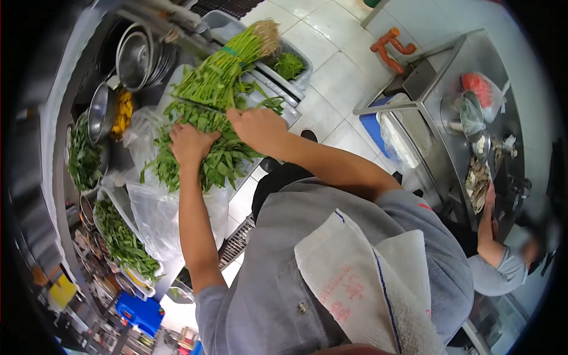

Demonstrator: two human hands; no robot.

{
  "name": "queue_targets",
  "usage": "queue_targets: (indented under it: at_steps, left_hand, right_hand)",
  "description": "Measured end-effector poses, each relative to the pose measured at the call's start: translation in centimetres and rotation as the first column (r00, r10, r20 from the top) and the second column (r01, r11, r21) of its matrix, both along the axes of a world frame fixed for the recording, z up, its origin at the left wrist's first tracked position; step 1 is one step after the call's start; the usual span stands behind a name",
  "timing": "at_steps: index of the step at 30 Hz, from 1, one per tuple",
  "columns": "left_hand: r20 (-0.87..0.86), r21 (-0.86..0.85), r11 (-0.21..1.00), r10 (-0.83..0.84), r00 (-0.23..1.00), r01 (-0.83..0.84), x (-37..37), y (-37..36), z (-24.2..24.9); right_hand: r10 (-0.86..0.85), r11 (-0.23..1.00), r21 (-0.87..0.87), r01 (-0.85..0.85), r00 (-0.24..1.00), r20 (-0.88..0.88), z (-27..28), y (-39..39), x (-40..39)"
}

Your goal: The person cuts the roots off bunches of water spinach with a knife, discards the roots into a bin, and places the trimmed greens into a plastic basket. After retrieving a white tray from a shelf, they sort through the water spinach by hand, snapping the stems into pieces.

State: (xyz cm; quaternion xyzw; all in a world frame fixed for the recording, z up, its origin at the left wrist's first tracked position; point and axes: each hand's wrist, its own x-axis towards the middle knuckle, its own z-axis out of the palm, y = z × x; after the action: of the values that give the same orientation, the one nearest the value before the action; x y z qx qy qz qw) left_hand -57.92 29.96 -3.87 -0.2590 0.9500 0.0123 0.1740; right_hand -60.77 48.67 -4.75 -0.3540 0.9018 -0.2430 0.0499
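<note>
A large bunch of long-stemmed leafy greens (228,68) lies across a board, its pale root ends pointing to the upper right and a green tie around the stems. My left hand (192,144) rests on the leafy end, fingers bent over the leaves and holding them down. In my right hand (257,127) is the handle of a knife (198,105). Its dark blade lies across the greens just above my left hand, where stems turn into leaves. Leaves hide part of the blade's edge and most of the board.
Clear plastic sheeting (151,204) spreads below the greens. Left are a tub of cut leaves (121,236), a bowl of greens (86,157), yellow pieces (123,112) and metal bowls (135,56). A grey bin (305,68) stands beyond. A co-worker (497,260) is at the steel counter (447,142).
</note>
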Motion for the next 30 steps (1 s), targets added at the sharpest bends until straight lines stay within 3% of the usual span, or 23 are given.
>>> queue_targets:
  at_steps: [14,30]
  left_hand:
    - [0.019,-0.072,0.997,-0.012,1.0,0.013,0.0,-1.0,-1.6]
    - [0.026,-0.05,0.998,0.026,0.999,-0.025,-0.3,-0.8,-1.4]
  right_hand:
    - [-0.168,0.985,-0.077,0.156,0.967,-0.191,0.1,5.1,0.0]
    - [-0.122,0.987,-0.117,0.111,0.989,-0.086,0.4,6.9,-0.9]
